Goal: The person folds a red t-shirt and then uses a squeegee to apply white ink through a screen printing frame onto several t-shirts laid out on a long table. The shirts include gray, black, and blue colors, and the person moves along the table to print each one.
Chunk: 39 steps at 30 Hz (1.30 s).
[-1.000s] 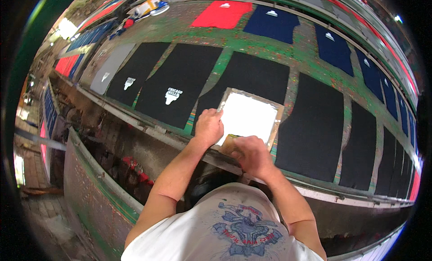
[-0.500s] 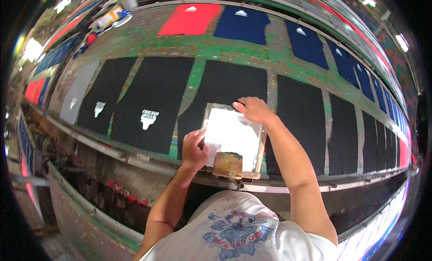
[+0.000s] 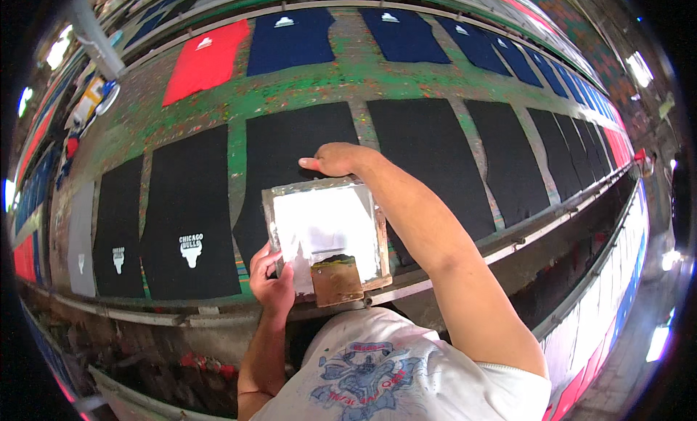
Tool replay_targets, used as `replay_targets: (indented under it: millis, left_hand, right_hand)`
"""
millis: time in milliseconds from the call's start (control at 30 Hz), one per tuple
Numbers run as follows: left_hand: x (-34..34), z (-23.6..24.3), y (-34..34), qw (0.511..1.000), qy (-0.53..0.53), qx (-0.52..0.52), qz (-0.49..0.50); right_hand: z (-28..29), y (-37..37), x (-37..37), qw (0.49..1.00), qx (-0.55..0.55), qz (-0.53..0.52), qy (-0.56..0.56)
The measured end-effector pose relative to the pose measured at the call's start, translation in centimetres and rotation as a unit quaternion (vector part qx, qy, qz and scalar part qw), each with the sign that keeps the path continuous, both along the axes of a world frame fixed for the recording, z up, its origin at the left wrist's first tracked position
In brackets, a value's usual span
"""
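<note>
Along the near side of the long, green-stained table, black fabric pieces are laid out in a row, flanked by a grey piece; opposite, a red piece and navy pieces are spread.

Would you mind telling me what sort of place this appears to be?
It looks like a screen-printing workshop: a long, colour-flecked table bears rows of flat cloth pieces, some with white prints, and the wooden frame at the person's left hand resembles a printing screen.
</note>
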<state>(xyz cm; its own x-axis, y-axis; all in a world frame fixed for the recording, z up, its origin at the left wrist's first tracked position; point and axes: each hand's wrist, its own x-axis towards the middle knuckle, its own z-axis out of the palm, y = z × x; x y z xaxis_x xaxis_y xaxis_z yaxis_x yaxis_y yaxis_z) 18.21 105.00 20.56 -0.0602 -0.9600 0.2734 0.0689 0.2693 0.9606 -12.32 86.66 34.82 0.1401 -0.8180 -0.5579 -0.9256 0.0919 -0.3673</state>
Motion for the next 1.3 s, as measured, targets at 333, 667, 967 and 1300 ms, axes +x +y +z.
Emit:
replay_targets:
  millis: [333,667,967,1300]
  left_hand:
    - [1.2,1.5,-2.0,0.992,0.013,0.117,0.044]
    - [-4.8,6.2,-1.3,0.995,0.030,0.077,0.054]
    - [-23.4,6.3,5.7,0.997,0.048,0.052,0.006]
    - [-33.1,3.9,9.4,0.996,0.011,0.087,0.019]
  right_hand:
    - [4.1,10.7,-4.4,0.855,-0.433,-0.226,-0.176]
    - [0.4,34.1,-6.1,0.834,-0.382,-0.203,-0.343]
    - [-0.9,42.4,-21.5,0.842,-0.384,-0.242,-0.292]
    - [-0.5,46.5,-30.7,0.878,-0.288,-0.283,-0.256]
